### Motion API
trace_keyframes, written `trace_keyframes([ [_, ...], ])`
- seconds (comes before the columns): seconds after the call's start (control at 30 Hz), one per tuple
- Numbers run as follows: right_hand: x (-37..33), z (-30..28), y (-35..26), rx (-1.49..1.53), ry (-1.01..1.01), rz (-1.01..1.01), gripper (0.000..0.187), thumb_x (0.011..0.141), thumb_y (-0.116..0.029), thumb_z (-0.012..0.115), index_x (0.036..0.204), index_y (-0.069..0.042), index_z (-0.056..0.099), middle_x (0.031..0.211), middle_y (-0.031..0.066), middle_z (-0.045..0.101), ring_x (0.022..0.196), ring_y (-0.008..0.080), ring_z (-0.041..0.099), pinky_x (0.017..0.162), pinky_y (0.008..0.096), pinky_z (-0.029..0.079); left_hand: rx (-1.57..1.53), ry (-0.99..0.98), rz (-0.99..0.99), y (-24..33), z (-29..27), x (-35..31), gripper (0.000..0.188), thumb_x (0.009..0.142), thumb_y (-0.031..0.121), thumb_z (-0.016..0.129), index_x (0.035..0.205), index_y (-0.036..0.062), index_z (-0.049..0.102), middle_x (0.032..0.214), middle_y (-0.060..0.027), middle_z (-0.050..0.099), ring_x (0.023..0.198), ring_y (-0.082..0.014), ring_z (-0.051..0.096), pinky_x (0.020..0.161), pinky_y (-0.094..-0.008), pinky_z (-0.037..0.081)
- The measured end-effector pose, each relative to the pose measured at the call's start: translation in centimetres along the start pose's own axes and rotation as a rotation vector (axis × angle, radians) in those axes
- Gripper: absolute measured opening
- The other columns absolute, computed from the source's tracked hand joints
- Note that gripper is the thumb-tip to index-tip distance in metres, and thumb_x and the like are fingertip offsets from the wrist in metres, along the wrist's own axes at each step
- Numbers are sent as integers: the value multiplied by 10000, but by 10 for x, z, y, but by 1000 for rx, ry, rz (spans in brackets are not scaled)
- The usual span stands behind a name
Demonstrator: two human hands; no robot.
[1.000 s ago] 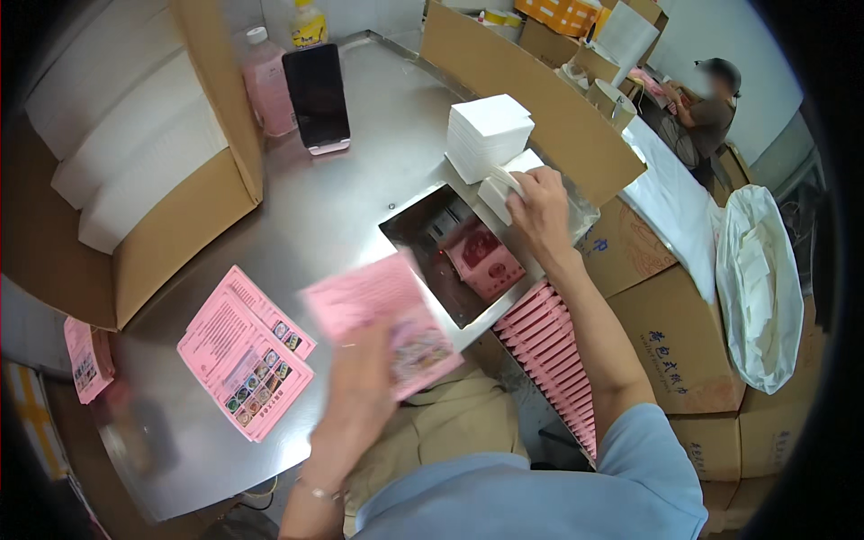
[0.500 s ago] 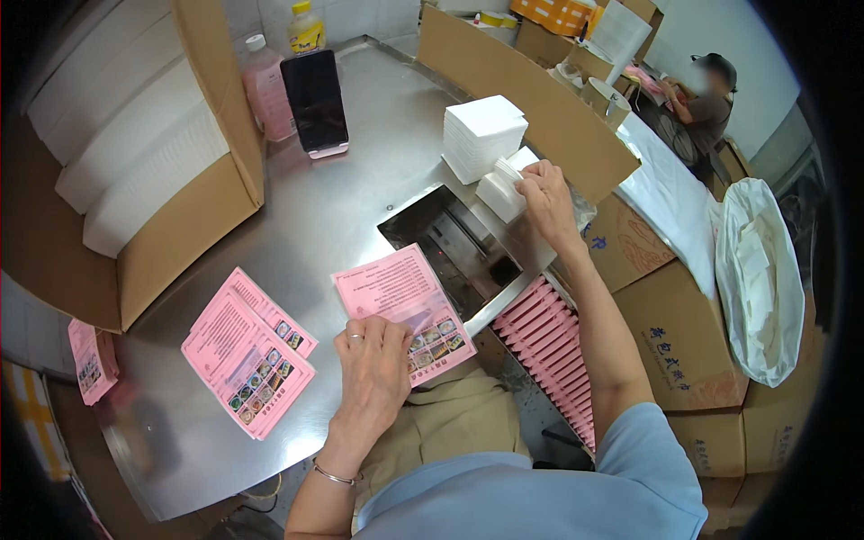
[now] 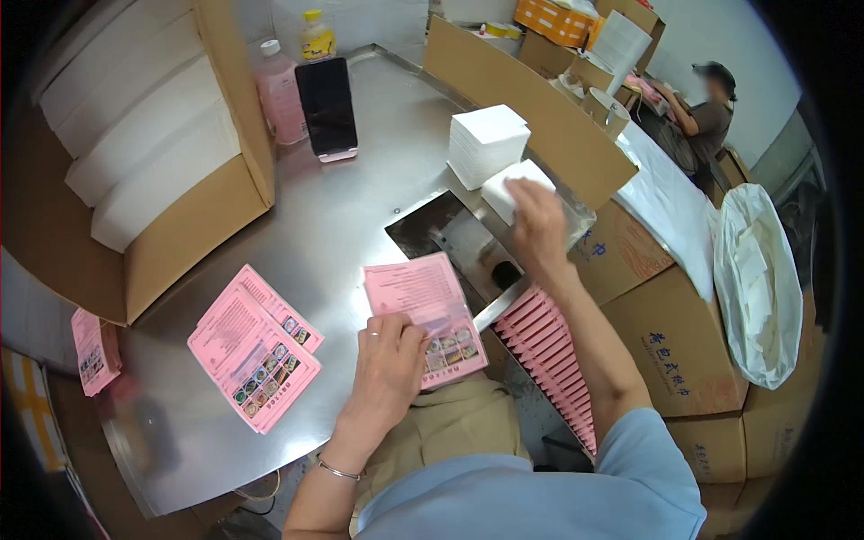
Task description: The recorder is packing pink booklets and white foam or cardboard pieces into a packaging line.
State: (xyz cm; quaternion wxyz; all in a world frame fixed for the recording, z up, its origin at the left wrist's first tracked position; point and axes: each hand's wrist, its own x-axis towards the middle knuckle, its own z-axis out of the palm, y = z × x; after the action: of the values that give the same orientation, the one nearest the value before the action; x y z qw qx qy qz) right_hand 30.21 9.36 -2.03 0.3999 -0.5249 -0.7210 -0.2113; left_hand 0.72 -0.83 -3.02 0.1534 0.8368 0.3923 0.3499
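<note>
My left hand point(image 3: 387, 371) is closed on a pink printed packet point(image 3: 418, 283), its fingers at the packet's lower left part. This packet lies at the table's near edge, beside a rectangular opening point(image 3: 423, 225) in the steel top. At the opening's far right, my right hand point(image 3: 540, 225) is over the lower stack of folded white paper napkins point(image 3: 500, 191). Its fingers are blurred, so whether they hold a napkin is unclear. A taller napkin stack point(image 3: 490, 148) stands just behind. To the left, more pink packets point(image 3: 252, 351) lie overlapping on the steel table point(image 3: 360, 117).
An open carton point(image 3: 193, 229) of white napkin bundles stands at left. Near it are a phone on a stand point(image 3: 328, 108), a pink bottle point(image 3: 283, 94) and a yellow-capped bottle. A cardboard strip point(image 3: 531, 108) edges the right. Pink packs point(image 3: 544, 346) fill a row below. Another person sits far right.
My right hand has drawn slightly back and nearer along the lower napkin stack, where it was pinching napkins. The view has shifted a little; my left hand stays on the pink packet.
</note>
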Motion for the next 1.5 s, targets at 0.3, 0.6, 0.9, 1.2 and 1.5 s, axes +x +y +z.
trace_keyframes([
  [0.3,-14,2,-128,46,-481,-379,157,812,-132,639,928,-42,692,840,111,640,832,260,643,1095,699,278,294,27,-170,7,3,6,837,654,367,827,1373,66,519,1536,-270,347,1385,-497,354,1008,-608,322],
  [0.6,19,-24,-62,-361,-175,-5,343,835,-146,697,1139,-12,611,1084,160,645,1106,335,590,901,480,429,542,28,-161,14,-6,-1,594,746,496,746,1223,151,668,1396,-210,483,1185,-417,455,851,-483,344],
  [0.9,7,-3,14,-131,-230,185,138,880,-173,667,872,-36,682,894,115,562,889,297,547,758,444,451,385,-4,-109,21,-13,16,519,759,403,783,1121,60,637,1164,-154,535,973,-338,490,857,-499,369],
  [1.2,-42,-28,-86,166,-364,-368,405,876,-90,611,1281,-70,621,1335,189,576,1254,418,547,998,487,505,230,-105,-223,10,-22,-1,578,766,251,718,1294,61,576,1102,-166,536,946,-339,524,795,-448,418],
  [1.5,-14,40,-109,81,-619,-160,203,883,-146,570,1048,-68,657,1132,172,647,1061,347,640,995,699,382,122,-118,-263,23,-29,9,755,774,146,746,1461,52,449,1010,-178,552,912,-344,556,774,-411,425],
])
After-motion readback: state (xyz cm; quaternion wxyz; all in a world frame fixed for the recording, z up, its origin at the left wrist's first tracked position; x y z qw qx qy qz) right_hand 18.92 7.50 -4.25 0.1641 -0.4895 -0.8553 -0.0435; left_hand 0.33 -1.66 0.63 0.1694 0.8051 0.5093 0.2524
